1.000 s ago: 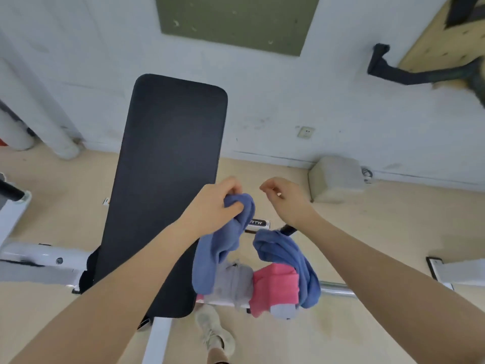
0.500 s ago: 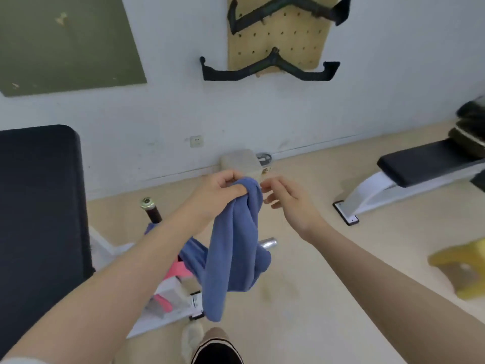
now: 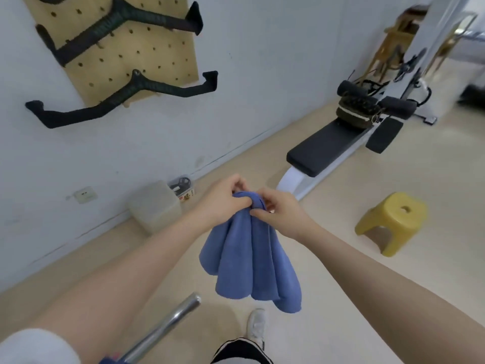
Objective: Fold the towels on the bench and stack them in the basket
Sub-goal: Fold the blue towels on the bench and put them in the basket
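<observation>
- While both my hands meet at chest height, left hand (image 3: 221,199) and right hand (image 3: 282,212) have fingers pinching the blue towel's (image 3: 249,261) bunched top edge.
- Its lower edges hang free over bare floor (image 3: 328,264).
- Yellow stool (image 3: 392,219) stands well apart, rightward.
</observation>
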